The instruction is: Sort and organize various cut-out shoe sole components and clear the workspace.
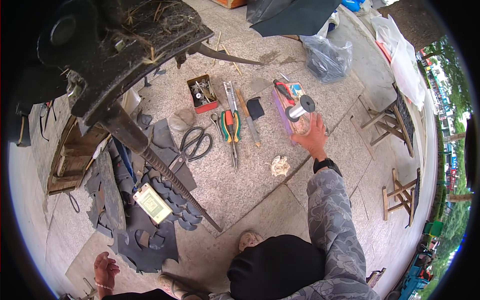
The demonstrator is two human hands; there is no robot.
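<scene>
Your right hand (312, 139) is at the near end of the purple-sided box (282, 112), fingers spread; I cannot tell whether that grip is clamped on it. The silver spool (299, 109) sits on the box. Left of the box lie pliers (231, 142); farther left and nearer you, your left hand (105, 270) is loosely curled, fingertips apart from thumb.

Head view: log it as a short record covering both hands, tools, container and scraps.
Right hand: at the purple-sided box, close beside a black-ended spool; grip unclear
Left hand: loosely curled, nothing visible held
Tools: black-handled scissors, green-handled pliers
Container: red tin holding small loose pieces
Scraps: dark cut sheets, lower left
</scene>
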